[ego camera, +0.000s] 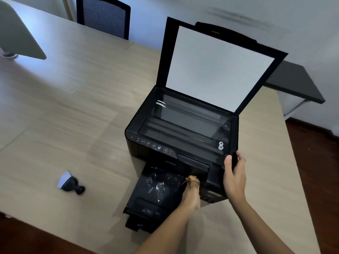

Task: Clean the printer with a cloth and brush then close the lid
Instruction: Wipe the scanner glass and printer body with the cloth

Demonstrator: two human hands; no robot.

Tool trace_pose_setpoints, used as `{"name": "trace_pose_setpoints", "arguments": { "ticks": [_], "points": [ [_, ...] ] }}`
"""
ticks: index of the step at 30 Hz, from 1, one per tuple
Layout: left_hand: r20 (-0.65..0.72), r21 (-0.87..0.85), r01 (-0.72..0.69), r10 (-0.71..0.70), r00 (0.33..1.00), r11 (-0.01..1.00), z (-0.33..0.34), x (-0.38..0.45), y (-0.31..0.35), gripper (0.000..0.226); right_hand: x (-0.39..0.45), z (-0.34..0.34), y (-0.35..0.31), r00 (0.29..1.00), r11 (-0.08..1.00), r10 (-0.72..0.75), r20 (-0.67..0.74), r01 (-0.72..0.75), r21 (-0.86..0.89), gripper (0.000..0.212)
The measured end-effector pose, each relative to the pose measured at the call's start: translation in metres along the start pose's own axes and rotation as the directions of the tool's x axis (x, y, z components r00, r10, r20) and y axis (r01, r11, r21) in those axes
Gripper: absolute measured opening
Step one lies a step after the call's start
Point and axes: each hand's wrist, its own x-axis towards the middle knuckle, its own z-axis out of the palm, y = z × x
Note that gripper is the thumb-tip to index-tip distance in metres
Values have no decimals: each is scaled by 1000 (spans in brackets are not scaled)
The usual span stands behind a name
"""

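Note:
A black printer (146,153) stands on the wooden table with its scanner lid (218,65) raised upright, showing the white inner pad and the glass (185,121). Its output tray (156,195) is pulled out toward me and carries white smudges. My left hand (190,197), blurred by motion, presses a small tan cloth (191,179) against the printer's front where the tray meets the body. My right hand (233,178) grips the printer's front right corner, thumb on top. A brush (70,183) with a black handle and white bristles lies on the table, left of the tray.
The back of a monitor (20,33) stands at the far left and a black mesh chair (102,17) behind the table (64,116). A dark side desk (293,81) sits right of the lid. The table's near edge and dark wooden floor (315,153) lie close to the printer.

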Motion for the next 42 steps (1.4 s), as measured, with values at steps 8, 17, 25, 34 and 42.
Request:
{"name": "trace_pose_setpoints", "arguments": {
  "ticks": [8,17,25,34,42],
  "points": [
    [-49,-319,118,-140,989,940,29,-16,-19,40,1,-3,0,1000,999,26,8,-26,42,59],
    [-26,-608,194,-264,964,770,40,-14,-7,18,-1,-3,-1,999,998,39,25,-40,55,65],
    [-124,-531,143,-244,962,835,34,4,-17,45,-1,-3,0,999,998,38,31,-39,55,54],
    [-74,-184,221,-238,969,958,11,23,2,49,2,-3,2,999,999,26,20,-27,44,59],
    [-187,-12,116,-116,976,993,11,7,-16,45,1,-2,1,999,999,28,20,-29,45,64]
  ]
}}
